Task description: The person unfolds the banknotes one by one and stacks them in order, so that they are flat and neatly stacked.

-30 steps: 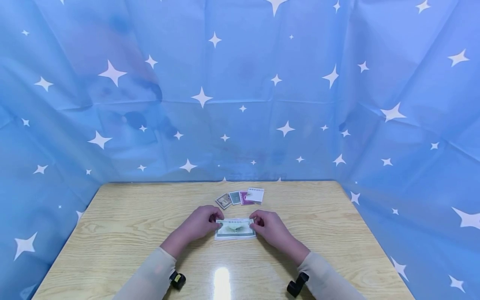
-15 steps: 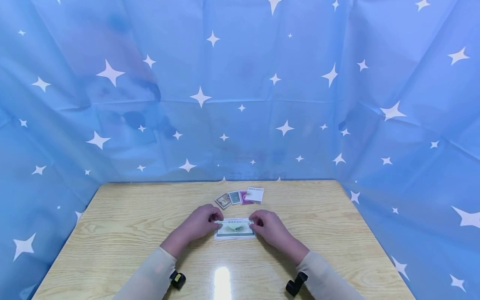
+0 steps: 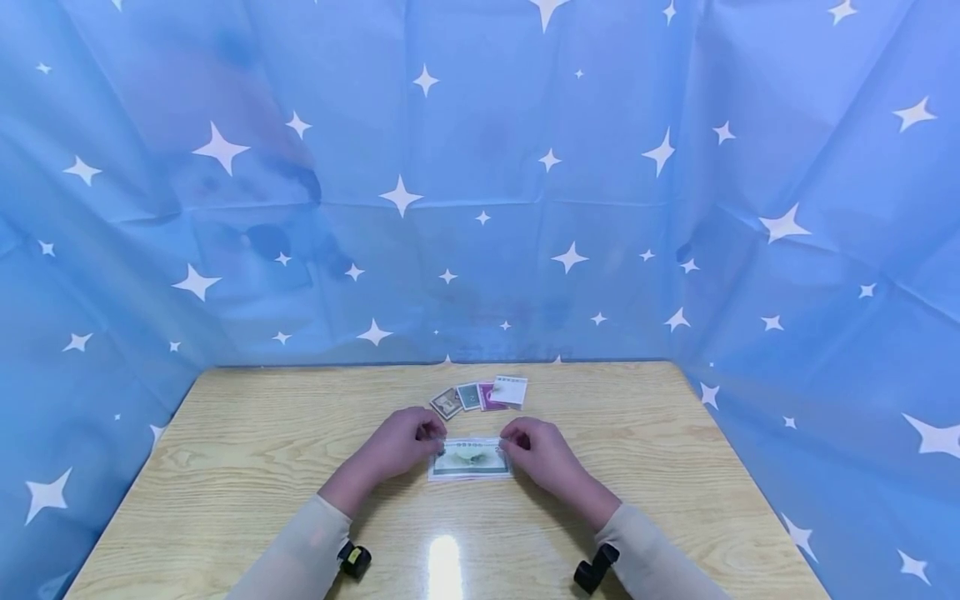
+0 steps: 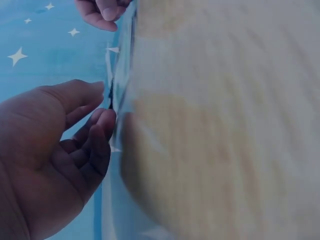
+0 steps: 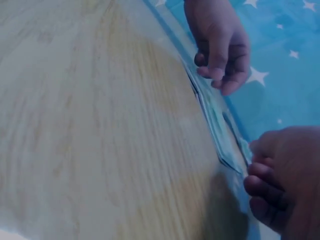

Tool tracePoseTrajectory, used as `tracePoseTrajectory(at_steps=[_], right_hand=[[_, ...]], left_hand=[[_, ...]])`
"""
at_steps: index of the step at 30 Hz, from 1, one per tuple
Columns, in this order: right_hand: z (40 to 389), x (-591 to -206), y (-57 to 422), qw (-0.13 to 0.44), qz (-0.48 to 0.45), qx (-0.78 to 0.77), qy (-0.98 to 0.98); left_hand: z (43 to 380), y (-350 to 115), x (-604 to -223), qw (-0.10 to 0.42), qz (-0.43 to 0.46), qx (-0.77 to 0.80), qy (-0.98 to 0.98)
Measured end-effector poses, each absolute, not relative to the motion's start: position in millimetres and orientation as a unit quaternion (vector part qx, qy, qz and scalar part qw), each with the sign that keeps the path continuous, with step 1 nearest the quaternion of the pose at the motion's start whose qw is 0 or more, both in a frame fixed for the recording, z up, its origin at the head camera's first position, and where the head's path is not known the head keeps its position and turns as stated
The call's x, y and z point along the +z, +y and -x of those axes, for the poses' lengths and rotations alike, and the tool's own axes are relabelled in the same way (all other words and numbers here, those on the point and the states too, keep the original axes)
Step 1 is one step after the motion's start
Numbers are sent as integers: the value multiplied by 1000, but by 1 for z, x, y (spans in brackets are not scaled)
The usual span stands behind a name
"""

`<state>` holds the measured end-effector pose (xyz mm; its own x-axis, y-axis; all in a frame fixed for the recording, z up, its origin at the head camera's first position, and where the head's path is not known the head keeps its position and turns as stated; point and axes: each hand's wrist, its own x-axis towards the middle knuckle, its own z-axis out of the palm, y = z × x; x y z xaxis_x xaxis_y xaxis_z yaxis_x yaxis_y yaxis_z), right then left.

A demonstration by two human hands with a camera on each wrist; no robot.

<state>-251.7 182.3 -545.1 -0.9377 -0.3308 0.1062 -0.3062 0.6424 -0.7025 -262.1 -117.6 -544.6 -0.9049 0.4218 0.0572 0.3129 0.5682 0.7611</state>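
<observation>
A stack of flat banknotes (image 3: 471,464), with a green-printed one on top, lies on the wooden table in front of me. My left hand (image 3: 405,446) is at its left end, thumb and fingertips pinching the top note's upper corner. At the opposite end my right hand (image 3: 542,450) pinches the other upper corner the same way. In the right wrist view the top note bows up from the stack (image 5: 216,127) toward the thumb of the right hand (image 5: 280,175). Seen from the left wrist, the left hand (image 4: 65,145) has its thumb and forefinger right at the stack's end.
Behind the stack lies a fanned row of small papers: a brown one (image 3: 447,403), a green one (image 3: 469,396), a purple one (image 3: 487,396) and a white one (image 3: 510,389). The wooden table (image 3: 262,433) ends at a blue star-patterned cloth (image 3: 480,292).
Both hands stay at the stack's ends, with their thumbs shifted slightly up the note's corners. The stack and the small papers behind it lie as before.
</observation>
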Motion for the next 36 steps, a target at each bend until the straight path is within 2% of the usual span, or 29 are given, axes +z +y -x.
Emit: tracePoseTrajectory(at_steps=[7,12,23,30,36], right_hand=[[270,-535,190,-42,125,-423,896],[293,-530,193,-78,107,-391,911],[334,-535,195,-31,89,-313,945],[342,-542,195,0,81,-289,954],[343,-543,194,1,86,-273,958]], left_hand=[[275,-103,-534,67,-191,482,852],[296,-84,-528,55,-187,484,853],[339,-40,-525,30,-200,416,887],[355,-27,-529,39,-214,339,915],[361,-22,-533,50,-219,307,925]])
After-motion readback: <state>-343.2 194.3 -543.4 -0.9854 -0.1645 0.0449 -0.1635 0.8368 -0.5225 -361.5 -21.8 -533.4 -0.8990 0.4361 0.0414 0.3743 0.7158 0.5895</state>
